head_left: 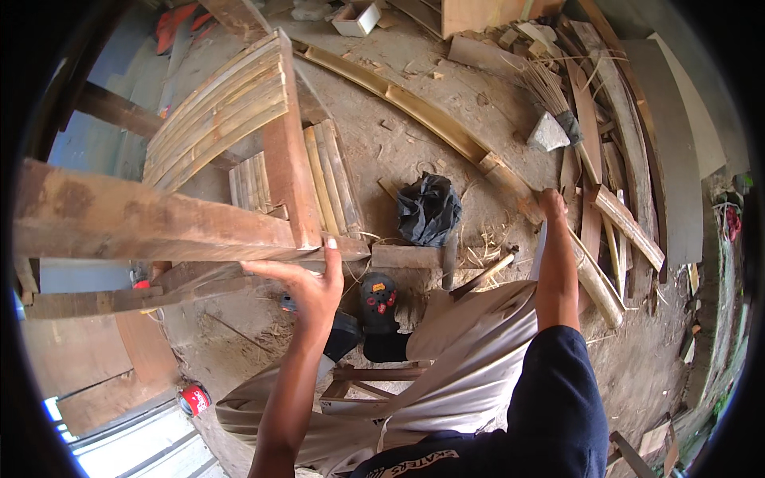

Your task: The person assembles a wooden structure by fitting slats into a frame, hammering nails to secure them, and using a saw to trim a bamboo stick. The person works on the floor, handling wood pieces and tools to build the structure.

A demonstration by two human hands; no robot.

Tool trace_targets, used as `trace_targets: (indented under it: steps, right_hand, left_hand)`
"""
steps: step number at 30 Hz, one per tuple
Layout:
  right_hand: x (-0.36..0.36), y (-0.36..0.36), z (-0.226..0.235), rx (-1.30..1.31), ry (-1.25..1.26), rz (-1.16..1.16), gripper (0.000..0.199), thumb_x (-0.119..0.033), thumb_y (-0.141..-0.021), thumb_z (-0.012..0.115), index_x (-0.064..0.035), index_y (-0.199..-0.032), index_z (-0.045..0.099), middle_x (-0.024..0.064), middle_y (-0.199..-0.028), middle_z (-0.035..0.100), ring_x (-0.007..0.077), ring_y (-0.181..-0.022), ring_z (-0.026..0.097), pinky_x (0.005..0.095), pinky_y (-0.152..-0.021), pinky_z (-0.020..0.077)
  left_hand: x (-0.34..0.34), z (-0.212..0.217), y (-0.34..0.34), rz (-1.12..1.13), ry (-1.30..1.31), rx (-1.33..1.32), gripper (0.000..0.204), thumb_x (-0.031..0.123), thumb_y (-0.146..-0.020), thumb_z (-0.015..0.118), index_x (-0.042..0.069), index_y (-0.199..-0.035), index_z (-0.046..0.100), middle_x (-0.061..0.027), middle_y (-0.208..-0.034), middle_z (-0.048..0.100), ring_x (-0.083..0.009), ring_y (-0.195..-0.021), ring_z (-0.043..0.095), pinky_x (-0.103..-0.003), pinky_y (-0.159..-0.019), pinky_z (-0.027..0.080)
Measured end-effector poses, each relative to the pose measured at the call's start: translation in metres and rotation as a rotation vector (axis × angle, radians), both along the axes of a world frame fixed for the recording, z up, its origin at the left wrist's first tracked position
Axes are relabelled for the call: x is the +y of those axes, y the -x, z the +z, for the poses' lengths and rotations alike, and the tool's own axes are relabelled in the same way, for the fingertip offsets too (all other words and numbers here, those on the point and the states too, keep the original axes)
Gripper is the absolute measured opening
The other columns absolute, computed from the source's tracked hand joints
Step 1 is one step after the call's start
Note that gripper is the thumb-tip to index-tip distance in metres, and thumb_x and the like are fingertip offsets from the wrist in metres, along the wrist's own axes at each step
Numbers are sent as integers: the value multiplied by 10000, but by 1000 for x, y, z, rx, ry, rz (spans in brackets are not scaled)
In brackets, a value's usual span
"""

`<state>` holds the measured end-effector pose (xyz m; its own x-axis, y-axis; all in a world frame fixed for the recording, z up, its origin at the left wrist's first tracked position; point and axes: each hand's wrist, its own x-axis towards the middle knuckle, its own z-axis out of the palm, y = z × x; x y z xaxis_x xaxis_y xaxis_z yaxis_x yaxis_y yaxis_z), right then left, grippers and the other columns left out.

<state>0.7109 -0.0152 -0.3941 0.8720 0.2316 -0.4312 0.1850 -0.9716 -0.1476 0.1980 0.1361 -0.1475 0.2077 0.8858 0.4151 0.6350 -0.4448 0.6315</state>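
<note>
A person's left hand (312,280) rests with fingers spread against a wooden chair frame (279,159) slatted with bamboo strips, while the right hand (550,203) closes around a long split bamboo pole (446,127) lying on the dirt floor beyond the frame. The pole looks stiff, light and splintery, best gripped mid-length. A small open box (356,17) far behind the frame appears empty.

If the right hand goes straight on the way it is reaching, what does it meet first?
The right hand already looks to be at the long split bamboo strip on the dirt floor, so probably that strip; whether they touch is unclear.
</note>
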Motion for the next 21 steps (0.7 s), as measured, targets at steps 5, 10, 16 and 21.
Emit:
trace_targets:
  steps: [5,10,16,21]
  right_hand:
    - [-3,-3,-12,-105,-42,204,329,-278,-897,534,-88,-1117,688,200,-1172,655,369,-1093,633,477,-895,516]
    - [-16,12,-9,-284,-102,406,229,-173,-900,500,-51,-1011,659,209,-1058,684,389,-1007,654,487,-841,522]
    - [20,36,59,-545,-576,483,186,-207,-941,501,-54,-979,600,202,-939,664,405,-886,641,515,-781,496]
    - [33,81,130,-548,-698,623,351,-345,-892,661,-24,-1027,612,227,-992,646,421,-923,623,478,-796,499]
  left_hand:
    - [-2,-1,6,-35,13,-32,1254,385,-875,676,-212,-1290,-346,-473,-1384,-298,-560,-1366,-220,-572,-1134,-83]
    - [-2,-2,9,-30,-9,22,1228,392,-885,665,-207,-1319,-315,-460,-1415,-267,-527,-1392,-201,-535,-1150,-71]
    - [0,-5,11,-40,-10,8,1229,392,-865,677,-203,-1339,-288,-464,-1427,-234,-537,-1400,-174,-558,-1150,-57]
    - [4,-7,17,-75,-125,41,1213,377,-830,694,-169,-1395,-230,-455,-1459,-141,-572,-1401,-86,-612,-1144,-1]
